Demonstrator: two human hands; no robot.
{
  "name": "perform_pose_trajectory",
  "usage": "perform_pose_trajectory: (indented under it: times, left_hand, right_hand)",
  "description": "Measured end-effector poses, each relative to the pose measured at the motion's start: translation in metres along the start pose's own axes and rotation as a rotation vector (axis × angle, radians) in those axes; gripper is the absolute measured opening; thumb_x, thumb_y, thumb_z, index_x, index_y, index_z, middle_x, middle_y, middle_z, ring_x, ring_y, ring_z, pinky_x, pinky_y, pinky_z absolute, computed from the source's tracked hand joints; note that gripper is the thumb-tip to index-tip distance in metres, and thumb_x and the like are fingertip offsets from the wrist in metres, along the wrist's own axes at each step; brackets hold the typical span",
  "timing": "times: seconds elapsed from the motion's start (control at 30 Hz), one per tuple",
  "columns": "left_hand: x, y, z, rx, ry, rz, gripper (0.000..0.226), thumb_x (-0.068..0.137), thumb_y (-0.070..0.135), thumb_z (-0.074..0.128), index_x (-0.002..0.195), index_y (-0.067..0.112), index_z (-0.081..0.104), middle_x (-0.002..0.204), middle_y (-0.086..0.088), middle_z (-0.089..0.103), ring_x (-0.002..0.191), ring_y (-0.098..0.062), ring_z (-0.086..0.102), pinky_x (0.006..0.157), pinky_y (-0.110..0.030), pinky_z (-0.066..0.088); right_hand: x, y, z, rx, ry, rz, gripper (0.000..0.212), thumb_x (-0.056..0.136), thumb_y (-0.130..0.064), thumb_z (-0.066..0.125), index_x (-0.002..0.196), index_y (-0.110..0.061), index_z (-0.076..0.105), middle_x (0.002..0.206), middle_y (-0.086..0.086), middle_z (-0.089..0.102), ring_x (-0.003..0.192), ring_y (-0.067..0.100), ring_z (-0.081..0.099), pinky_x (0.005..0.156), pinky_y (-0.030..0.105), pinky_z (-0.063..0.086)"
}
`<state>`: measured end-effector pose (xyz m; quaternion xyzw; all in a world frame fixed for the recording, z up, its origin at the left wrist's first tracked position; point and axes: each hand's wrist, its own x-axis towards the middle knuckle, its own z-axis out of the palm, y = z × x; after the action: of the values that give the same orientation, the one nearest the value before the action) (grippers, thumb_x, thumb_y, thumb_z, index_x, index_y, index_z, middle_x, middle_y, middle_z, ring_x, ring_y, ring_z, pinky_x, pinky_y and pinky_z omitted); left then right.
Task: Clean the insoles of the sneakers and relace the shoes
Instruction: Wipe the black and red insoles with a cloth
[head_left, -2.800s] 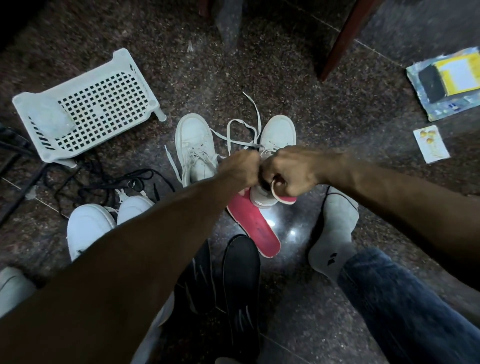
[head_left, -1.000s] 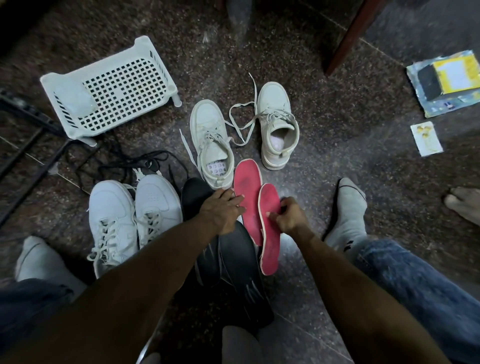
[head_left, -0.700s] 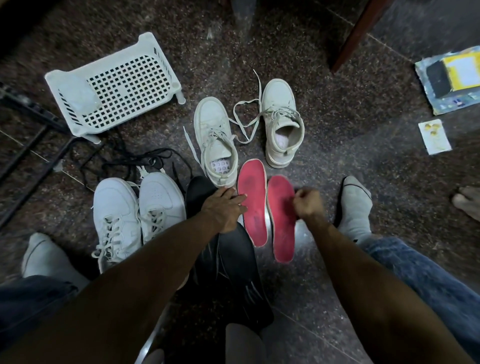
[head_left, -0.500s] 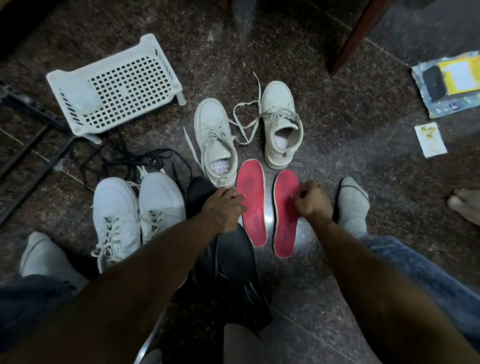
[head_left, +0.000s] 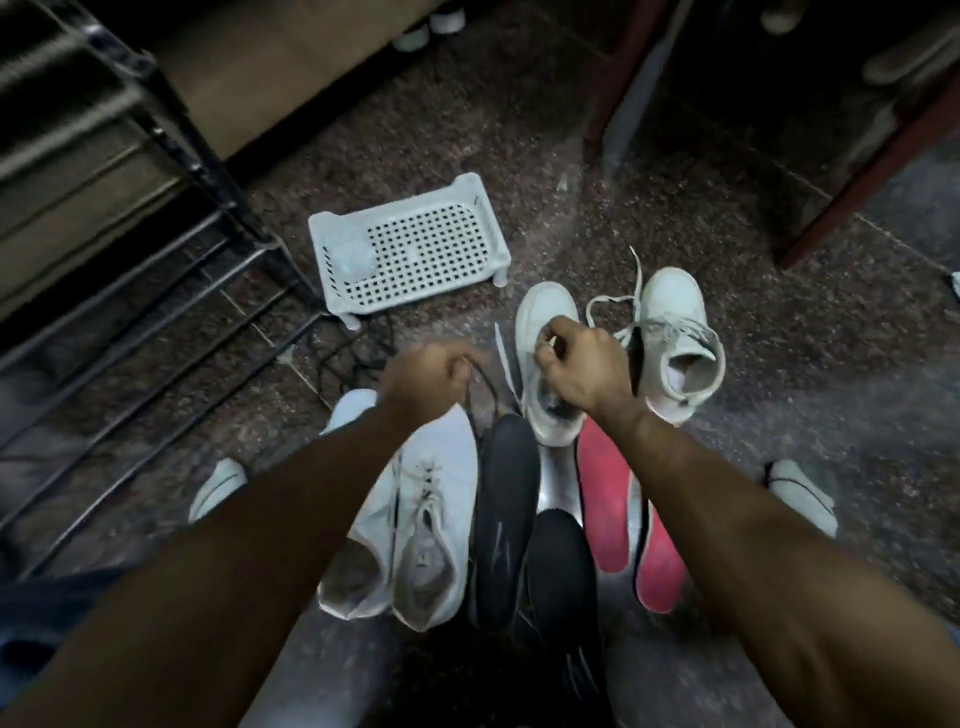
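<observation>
Nearest the camera, two black insoles (head_left: 506, 514) lie lengthwise on the dark speckled floor (head_left: 779, 374), one overlapping the other, with a pair of white sneakers (head_left: 415, 525) just to their left and two red insoles (head_left: 608, 499) side by side to their right, partly crossed by the right forearm. A socked foot (head_left: 802, 496) shows at the right and another (head_left: 218, 488) at the left. Further out, the left hand (head_left: 423, 382) is curled, its fingers pinching a thin black lace (head_left: 480, 379) that trails down toward the black insoles. The right hand (head_left: 579, 366) hovers over the opening of a cream high-top sneaker (head_left: 545, 322), fingers curled and pinching something small and thin (blurred; it may be the end of a lace, I cannot tell which). A second cream high-top (head_left: 680, 338) stands just to the right of the first, its pale laces (head_left: 613, 306) loose and looping between the two shoes. A tangle of black cord (head_left: 348, 364) lies on the floor left of the hands. Beyond that, a white perforated plastic basket (head_left: 410, 254) sits with a pale crumpled item in its left end. A black metal rack (head_left: 156, 218) occupies the far left, and dark red furniture legs (head_left: 852, 171) rise at the far right.
</observation>
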<state>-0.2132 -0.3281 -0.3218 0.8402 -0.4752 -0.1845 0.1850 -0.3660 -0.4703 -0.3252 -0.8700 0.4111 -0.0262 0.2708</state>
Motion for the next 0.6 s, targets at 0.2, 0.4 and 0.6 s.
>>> perform_pose_trajectory:
  times: [0.2,0.4,0.6]
  left_hand:
    - [0.033,-0.082,-0.033,-0.110,0.205,-0.656,0.029,0.092,0.020,0.047,0.115,0.020,0.066,0.117,-0.019,0.064,0.108,-0.039,0.059,0.087,-0.041,0.047]
    - [0.066,-0.126,-0.022,-0.326,0.221,-0.852,0.049,0.099,0.042,0.042,0.134,0.010,0.053,0.134,-0.023,0.054,0.124,-0.040,0.050,0.100,-0.047,0.040]
    - [0.084,-0.138,-0.019,-0.338,0.103,-0.792,0.037,0.100,0.026,0.038,0.134,0.022,0.052,0.139,-0.016,0.051,0.126,-0.036,0.049,0.103,-0.044,0.038]
  right_hand:
    - [0.080,-0.059,0.032,-0.084,-0.332,-0.120,0.014,0.083,-0.028,0.054,0.088,-0.021,0.065,0.096,0.009,0.070,0.093,0.033,0.064,0.070,0.033,0.048]
    - [0.146,-0.125,0.075,-0.025,-0.270,-0.240,0.018,0.090,-0.027,0.054,0.103,-0.023,0.065,0.109,0.006,0.067,0.102,0.029,0.061,0.083,0.038,0.051]
    - [0.197,-0.186,0.106,-0.091,-0.219,-0.261,0.049,0.095,-0.043,0.050,0.139,-0.022,0.046,0.135,0.010,0.045,0.117,0.031,0.054,0.088,0.042,0.049]
